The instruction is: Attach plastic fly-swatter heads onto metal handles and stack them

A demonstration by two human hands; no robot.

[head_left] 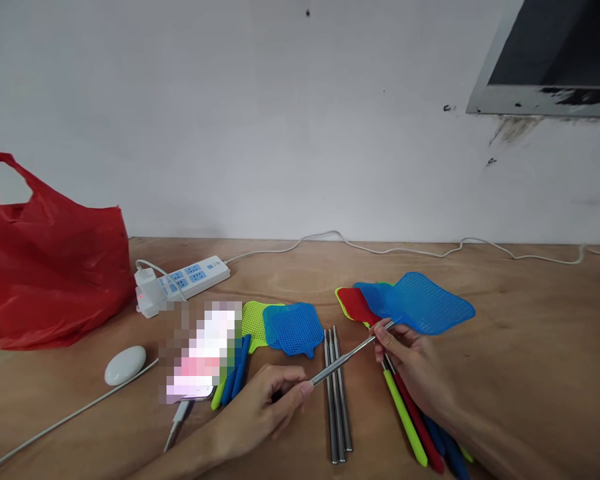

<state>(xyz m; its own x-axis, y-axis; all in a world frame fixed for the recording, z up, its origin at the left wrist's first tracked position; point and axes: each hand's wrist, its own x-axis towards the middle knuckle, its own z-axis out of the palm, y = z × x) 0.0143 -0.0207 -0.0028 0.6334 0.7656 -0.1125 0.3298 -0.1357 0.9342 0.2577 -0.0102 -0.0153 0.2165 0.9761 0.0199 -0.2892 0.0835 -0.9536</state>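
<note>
Left hand [263,403] pinches the metal rod [337,365], aimed at two o'clock; right hand [409,351] pinches it nearer the blue mesh head [430,304].

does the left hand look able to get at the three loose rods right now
Probably, if it first lets go: the left hand is closed on another rod, which crosses above the loose rods; their lower lengths lie uncovered close by.

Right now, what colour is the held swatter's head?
The swatter's head is blue, shown best in the head view.
</note>
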